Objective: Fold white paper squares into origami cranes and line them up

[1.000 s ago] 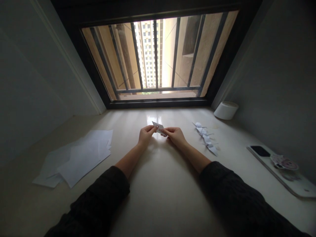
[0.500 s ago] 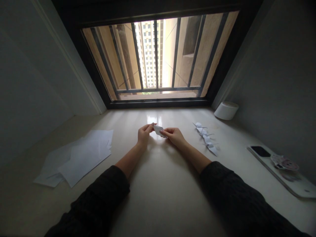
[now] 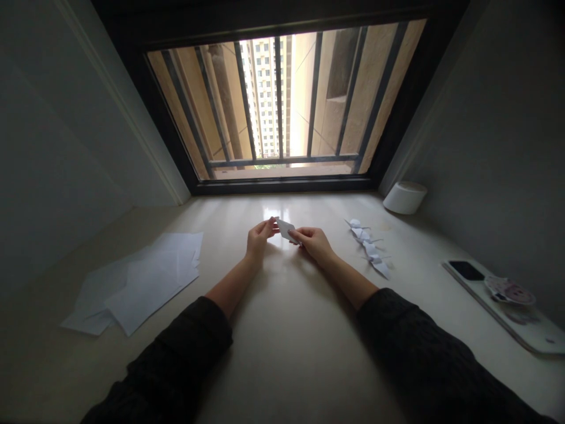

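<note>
A small folded piece of white paper [image 3: 286,228] is held above the pale table [image 3: 282,330] between both my hands. My left hand [image 3: 258,241] pinches its left corner with thumb and fingertips. My right hand [image 3: 314,242] grips its right end, fingers curled round it. Both sleeves are dark and reach back to the bottom of the view.
Loose white sheets [image 3: 139,280] lie on the table at the left. A row of folded white paper figures [image 3: 368,247] sits to the right of my hands. A white round container [image 3: 404,197] stands by the window. A phone [image 3: 507,303] lies at the far right.
The folded paper has tilted and risen slightly between my fingers; my left fingertips have shifted along its left corner. Both arms stay where they were.
</note>
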`<action>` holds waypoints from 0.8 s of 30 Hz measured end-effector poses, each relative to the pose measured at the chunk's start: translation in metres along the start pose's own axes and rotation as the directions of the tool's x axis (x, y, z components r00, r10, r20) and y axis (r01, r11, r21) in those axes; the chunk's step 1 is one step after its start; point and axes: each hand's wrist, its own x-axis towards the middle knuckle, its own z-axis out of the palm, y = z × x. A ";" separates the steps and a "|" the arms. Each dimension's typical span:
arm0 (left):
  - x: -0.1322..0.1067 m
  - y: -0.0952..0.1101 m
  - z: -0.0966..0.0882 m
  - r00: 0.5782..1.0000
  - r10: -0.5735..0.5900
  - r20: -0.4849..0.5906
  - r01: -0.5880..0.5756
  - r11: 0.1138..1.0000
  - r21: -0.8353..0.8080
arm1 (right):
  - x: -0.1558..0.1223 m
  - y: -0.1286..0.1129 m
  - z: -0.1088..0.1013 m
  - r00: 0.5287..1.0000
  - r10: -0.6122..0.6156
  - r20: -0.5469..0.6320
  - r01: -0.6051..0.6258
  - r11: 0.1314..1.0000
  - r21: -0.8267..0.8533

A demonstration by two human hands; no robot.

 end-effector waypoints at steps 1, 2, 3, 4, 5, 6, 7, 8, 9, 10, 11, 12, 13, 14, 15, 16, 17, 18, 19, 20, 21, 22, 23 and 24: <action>-0.001 0.000 0.000 0.999 -0.002 0.042 0.001 0.999 0.032 | 0.000 0.000 0.000 1.000 0.006 -0.002 -0.006 1.000 0.004; -0.002 0.000 0.001 0.997 -0.006 0.076 0.001 0.998 0.059 | 0.000 0.000 0.000 1.000 0.011 -0.002 -0.011 1.000 0.009; -0.002 0.000 0.001 0.995 -0.008 0.099 0.001 0.997 0.077 | 0.000 0.000 0.000 1.000 0.013 0.001 -0.013 1.000 0.014; -0.003 0.000 0.001 0.994 -0.011 0.111 0.002 0.996 0.085 | 0.000 0.000 0.000 1.000 0.010 0.006 -0.010 1.000 0.017; -0.002 0.000 0.001 0.993 -0.013 0.114 0.003 0.996 0.087 | 0.000 0.000 0.000 1.000 0.001 0.012 -0.001 1.000 0.017; -0.002 -0.001 0.001 0.994 -0.012 0.111 0.003 0.997 0.081 | 0.000 0.001 0.001 1.000 -0.013 0.019 0.013 1.000 0.012; -0.002 -0.002 0.000 0.994 -0.011 0.107 0.003 0.997 0.073 | 0.000 0.002 0.001 0.999 -0.030 0.028 0.030 1.000 0.002; -0.001 -0.002 0.000 0.995 -0.008 0.103 0.001 0.998 0.066 | 0.001 0.003 0.000 0.998 -0.046 0.034 0.046 0.999 -0.013; -0.001 -0.003 0.000 0.995 -0.005 0.097 -0.001 0.998 0.062 | 0.001 0.004 0.000 0.998 -0.060 0.038 0.061 0.998 -0.030; 0.000 -0.003 -0.001 0.996 -0.004 0.090 -0.002 0.998 0.062 | 0.001 0.006 0.000 0.997 -0.070 0.039 0.072 0.996 -0.050; 0.000 -0.003 -0.001 0.997 -0.004 0.081 -0.001 0.998 0.063 | 0.002 0.007 -0.001 0.996 -0.078 0.039 0.080 0.994 -0.072; 0.000 -0.003 -0.001 0.997 -0.006 0.071 0.001 0.998 0.065 | 0.002 0.008 -0.001 0.996 -0.083 0.037 0.086 0.992 -0.093; 0.000 -0.003 0.000 0.998 -0.009 0.061 0.004 0.998 0.066 | 0.002 0.009 -0.001 0.996 -0.087 0.035 0.091 0.989 -0.114; 0.000 -0.002 0.000 0.999 -0.012 0.052 0.009 0.998 0.064 | 0.002 0.009 -0.001 0.995 -0.090 0.033 0.094 0.987 -0.134; -0.001 -0.002 0.000 0.999 -0.018 0.044 0.015 0.998 0.061 | 0.002 0.009 -0.001 0.995 -0.092 0.033 0.096 0.984 -0.151; -0.001 -0.002 0.000 0.999 -0.023 0.034 0.021 0.998 0.057 | 0.002 0.008 0.000 0.995 -0.094 0.032 0.098 0.982 -0.162; -0.001 -0.001 0.001 0.999 -0.028 0.022 0.026 0.998 0.052 | 0.002 0.008 0.000 0.995 -0.096 0.034 0.100 0.981 -0.168; -0.001 -0.001 0.001 0.999 -0.031 0.008 0.030 0.999 0.045 | 0.001 0.007 0.001 0.995 -0.097 0.037 0.102 0.981 -0.168; -0.001 -0.001 0.001 0.999 -0.032 -0.006 0.032 0.999 0.036 | 0.000 0.005 0.002 0.994 -0.098 0.040 0.104 0.981 -0.163; -0.001 -0.001 0.001 0.999 -0.030 -0.019 0.031 0.999 0.023 | 0.000 0.004 0.002 0.994 -0.101 0.044 0.107 0.982 -0.154; -0.001 -0.001 0.001 0.999 -0.028 -0.029 0.028 1.000 0.008 | -0.001 0.003 0.003 0.993 -0.105 0.048 0.111 0.983 -0.145; -0.001 -0.001 0.002 0.999 -0.025 -0.036 0.024 1.000 -0.009 | -0.002 0.002 0.004 0.993 -0.108 0.051 0.114 0.984 -0.136; -0.001 -0.001 0.002 0.999 -0.023 -0.040 0.022 0.999 -0.026 | -0.002 0.002 0.005 0.993 -0.109 0.053 0.115 0.985 -0.126; -0.001 -0.002 0.002 0.999 -0.022 -0.046 0.020 0.999 -0.040 | -0.002 0.002 0.006 0.993 -0.109 0.053 0.114 0.987 -0.115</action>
